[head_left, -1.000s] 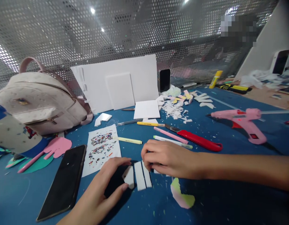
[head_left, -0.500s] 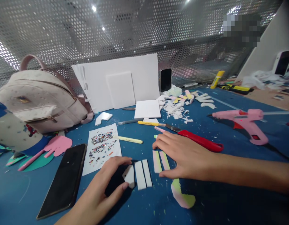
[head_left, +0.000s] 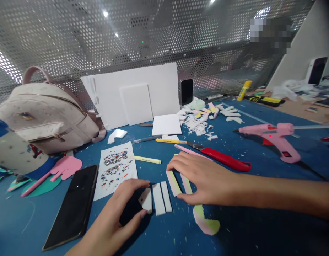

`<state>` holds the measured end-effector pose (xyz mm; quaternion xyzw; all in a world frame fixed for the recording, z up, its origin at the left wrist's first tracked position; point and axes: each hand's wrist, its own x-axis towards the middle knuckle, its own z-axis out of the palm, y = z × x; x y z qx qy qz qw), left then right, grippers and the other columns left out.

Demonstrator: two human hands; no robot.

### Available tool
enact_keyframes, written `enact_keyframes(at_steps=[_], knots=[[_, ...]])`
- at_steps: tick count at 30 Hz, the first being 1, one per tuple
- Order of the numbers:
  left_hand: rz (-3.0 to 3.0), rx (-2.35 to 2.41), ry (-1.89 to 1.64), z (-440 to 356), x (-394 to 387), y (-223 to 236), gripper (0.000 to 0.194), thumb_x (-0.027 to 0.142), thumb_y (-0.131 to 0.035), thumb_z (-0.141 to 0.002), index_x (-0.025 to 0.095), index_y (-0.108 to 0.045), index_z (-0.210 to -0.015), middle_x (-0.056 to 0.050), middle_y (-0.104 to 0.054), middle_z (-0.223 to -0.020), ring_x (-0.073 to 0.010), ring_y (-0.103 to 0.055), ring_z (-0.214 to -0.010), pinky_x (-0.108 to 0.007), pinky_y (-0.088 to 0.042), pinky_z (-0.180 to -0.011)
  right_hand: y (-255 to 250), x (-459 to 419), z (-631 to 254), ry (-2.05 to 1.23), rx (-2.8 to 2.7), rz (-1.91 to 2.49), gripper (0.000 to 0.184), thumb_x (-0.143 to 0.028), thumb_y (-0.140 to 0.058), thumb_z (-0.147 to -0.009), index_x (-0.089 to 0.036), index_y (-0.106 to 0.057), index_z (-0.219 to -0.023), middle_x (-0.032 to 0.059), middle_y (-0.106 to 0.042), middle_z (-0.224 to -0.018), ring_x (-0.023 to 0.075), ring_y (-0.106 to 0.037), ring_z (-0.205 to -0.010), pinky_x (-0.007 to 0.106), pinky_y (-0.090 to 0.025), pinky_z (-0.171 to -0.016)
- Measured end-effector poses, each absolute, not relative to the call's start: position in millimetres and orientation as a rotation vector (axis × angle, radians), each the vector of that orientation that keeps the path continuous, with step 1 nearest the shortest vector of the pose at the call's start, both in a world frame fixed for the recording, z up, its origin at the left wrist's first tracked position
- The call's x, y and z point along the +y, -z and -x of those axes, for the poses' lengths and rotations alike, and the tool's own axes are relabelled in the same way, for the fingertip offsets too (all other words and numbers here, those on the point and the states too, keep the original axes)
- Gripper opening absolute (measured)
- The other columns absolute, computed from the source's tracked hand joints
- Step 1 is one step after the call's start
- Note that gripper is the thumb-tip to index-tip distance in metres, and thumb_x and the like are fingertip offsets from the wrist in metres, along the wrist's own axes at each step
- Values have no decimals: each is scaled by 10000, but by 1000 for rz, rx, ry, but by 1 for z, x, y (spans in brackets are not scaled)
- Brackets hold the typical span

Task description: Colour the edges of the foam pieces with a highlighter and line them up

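My left hand (head_left: 115,220) rests on the blue mat, fingers curved around a black piece, with thumb and fingertip touching a small white foam piece (head_left: 146,200). Two white foam strips (head_left: 161,197) lie just right of it. My right hand (head_left: 204,177) lies flat with fingers spread, pressing on two pink-green foam strips (head_left: 175,182). A curved pink-green offcut (head_left: 205,220) lies below the right wrist.
A black phone (head_left: 72,206) lies at the left, next to a sheet with coloured bits (head_left: 116,169). A red cutter (head_left: 223,160), pens, a pink glue gun (head_left: 273,137), white boards (head_left: 135,94) and a backpack (head_left: 47,113) surround the hands.
My right hand opened from a closed grip near the white strips, laid two pink-green strips on the mat and slid them slightly left. The left hand stayed put.
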<state>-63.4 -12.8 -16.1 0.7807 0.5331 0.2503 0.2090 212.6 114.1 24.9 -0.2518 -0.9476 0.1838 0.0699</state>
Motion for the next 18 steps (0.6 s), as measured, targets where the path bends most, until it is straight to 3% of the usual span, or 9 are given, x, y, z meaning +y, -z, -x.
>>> enact_keyframes(at_steps=[7,12,13,15,18], knots=[[-2218,1480,-721,60,-11,15,433,344,-491,-1037,426,-366,-1443,37,-559,-1422,-116,-546,-1331,-234,-455,-1131,-12,105,-198,-520,-2846,596,675,-573,-825,-766,-105,-633,-1212,159,-582,-1261,349,-489,-1164,502,-439,-970],[-2196,1487,-715,60,-13,13,432,348,-489,-1039,440,-363,-1442,44,-556,-1422,-110,-549,-1326,-215,-456,-1118,-12,104,-195,-598,-2775,591,573,-437,-837,-740,-116,-640,-1172,138,-593,-1193,321,-493,-1116,473,-433,-951],[-2181,1494,-713,60,-13,13,430,351,-489,-1040,441,-364,-1441,44,-552,-1424,-110,-547,-1328,-215,-451,-1123,-15,105,-197,-714,-2734,593,565,-412,-830,-743,-138,-635,-1197,122,-584,-1212,301,-494,-1128,444,-432,-960],[-2156,1498,-703,61,-13,13,422,355,-479,-1045,442,-363,-1441,43,-542,-1433,-107,-539,-1334,-215,-434,-1140,-23,107,-202,-1266,-2509,598,545,-442,-794,-782,-188,-634,-1237,96,-576,-1235,257,-513,-1109,384,-434,-939],[-2138,1478,-707,62,-13,14,414,364,-462,-1052,445,-351,-1442,48,-530,-1446,-101,-525,-1349,-205,-418,-1151,-29,108,-210,-2079,-1873,556,591,-683,-543,-905,-195,-632,-1226,113,-595,-1223,222,-550,-1033,344,-443,-858]])
